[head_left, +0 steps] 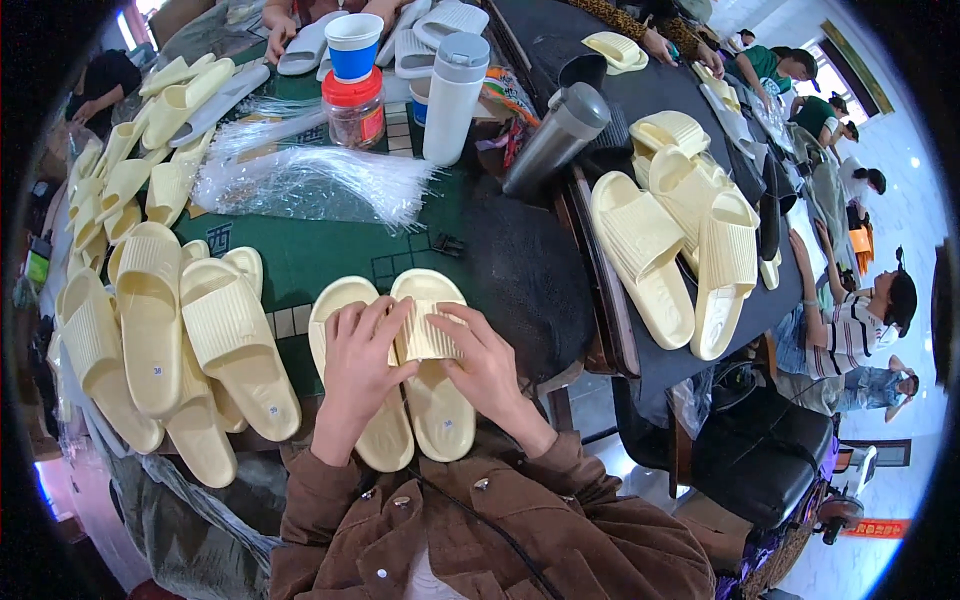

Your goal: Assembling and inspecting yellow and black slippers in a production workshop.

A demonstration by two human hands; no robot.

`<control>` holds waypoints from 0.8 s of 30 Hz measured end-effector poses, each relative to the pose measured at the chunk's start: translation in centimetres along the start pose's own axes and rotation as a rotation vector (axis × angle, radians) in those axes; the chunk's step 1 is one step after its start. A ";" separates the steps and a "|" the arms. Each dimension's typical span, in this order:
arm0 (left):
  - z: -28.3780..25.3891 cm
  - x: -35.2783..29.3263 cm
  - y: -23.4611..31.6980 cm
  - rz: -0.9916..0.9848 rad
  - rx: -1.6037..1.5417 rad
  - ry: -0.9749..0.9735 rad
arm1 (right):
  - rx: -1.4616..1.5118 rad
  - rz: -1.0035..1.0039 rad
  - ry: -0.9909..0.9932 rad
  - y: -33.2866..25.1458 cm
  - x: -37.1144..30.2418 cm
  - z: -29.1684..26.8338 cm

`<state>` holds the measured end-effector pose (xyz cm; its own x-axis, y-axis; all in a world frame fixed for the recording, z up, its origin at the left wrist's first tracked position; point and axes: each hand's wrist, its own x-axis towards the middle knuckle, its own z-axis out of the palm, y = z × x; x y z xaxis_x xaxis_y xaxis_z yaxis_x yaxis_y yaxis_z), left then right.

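Note:
A pair of cream ribbed slippers lies side by side at the table's near edge, soles down and toes pointing away. My left hand (354,368) covers the strap of the left slipper (384,438), its fingertips reaching the inner side of the other strap. On the right slipper (442,412), my right hand (484,368) curls over the outer side of the strap, thumb at the strap's near edge. Both hands look closed around the straps. A pile of similar cream slippers (235,345) is heaped just to the left.
Beyond my hands lies a bundle of clear plastic strands (310,180). Behind it stand a red-lidded jar (353,110) with a paper cup (353,45) on top, and a white bottle (456,100). A steel tumbler (560,135) and more slippers (668,240) are at right. Other people work around.

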<state>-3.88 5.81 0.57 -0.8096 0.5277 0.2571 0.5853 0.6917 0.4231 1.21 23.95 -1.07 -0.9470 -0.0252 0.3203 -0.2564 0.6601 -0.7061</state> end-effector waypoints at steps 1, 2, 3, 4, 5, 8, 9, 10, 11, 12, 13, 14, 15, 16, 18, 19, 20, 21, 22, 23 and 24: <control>-0.2 0.2 0.2 0.003 -0.003 -0.003 | 0.005 -0.021 0.037 0.0 0.0 -0.1; -0.4 0.3 0.4 0.002 0.014 0.022 | 0.007 -0.020 0.037 -0.1 0.2 -0.2; -0.5 0.4 0.5 0.001 0.032 0.046 | -0.009 -0.044 0.057 -0.2 0.4 -0.4; -0.4 0.4 0.6 -0.003 0.017 0.061 | -0.025 -0.068 0.076 -0.2 0.6 -0.5; -0.2 0.4 0.5 -0.003 0.018 0.061 | -0.024 -0.068 0.076 -0.2 0.7 -0.5; 0.8 -0.1 0.0 -0.013 0.021 0.071 | -0.018 -0.071 0.041 0.1 0.7 -0.4; 1.3 -0.3 -0.3 0.001 0.030 0.093 | -0.010 -0.077 0.022 0.5 0.5 -0.2; 1.6 -0.6 -0.4 0.014 0.039 0.115 | -0.002 -0.084 0.001 0.6 0.4 -0.1; 1.7 -0.7 -0.4 0.010 0.040 0.113 | 0.000 -0.083 -0.002 0.5 0.3 -0.1; 1.7 -0.7 -0.4 0.006 0.043 0.104 | 0.029 -0.061 0.000 0.3 0.2 -0.3; 1.8 -0.7 -0.4 0.002 0.046 0.095 | 0.057 -0.038 0.003 0.0 0.1 -0.5; 1.7 -0.7 -0.5 -0.004 0.048 0.091 | 0.063 -0.036 -0.002 -0.1 0.1 -0.5; 1.7 -0.6 -0.6 0.015 0.042 0.080 | 0.133 0.017 -0.010 -0.2 0.0 -0.5; 1.6 -0.4 -0.7 0.035 0.035 0.070 | 0.202 0.070 -0.018 -0.4 -0.1 -0.6; 1.3 -0.2 -0.9 0.047 0.016 0.039 | 0.233 0.103 -0.014 -1.1 -0.4 -1.0; 1.2 0.0 -0.9 0.063 -0.005 0.006 | 0.262 0.138 -0.007 -1.5 -0.5 -1.3; 1.1 0.1 -1.0 0.061 -0.006 0.007 | 0.262 0.138 -0.010 -1.8 -0.7 -1.6; 1.0 0.3 -1.1 0.052 -0.012 -0.026 | 0.281 0.157 -0.019 -2.0 -1.0 -1.9; 1.0 0.3 -1.2 0.043 -0.018 -0.059 | 0.301 0.176 -0.028 -2.3 -1.2 -2.2; 1.0 0.2 -1.2 0.039 -0.018 -0.060 | 0.302 0.177 -0.031 -2.5 -1.4 -2.6; 1.0 0.1 -1.3 0.034 -0.018 -0.050 | 0.324 0.171 -0.094 -2.8 -1.6 -2.9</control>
<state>-4.71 5.46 -0.83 -0.7854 0.5755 0.2280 0.6115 0.6639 0.4304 3.97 24.34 2.26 -0.9912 -0.0139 0.1317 -0.1267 0.3889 -0.9125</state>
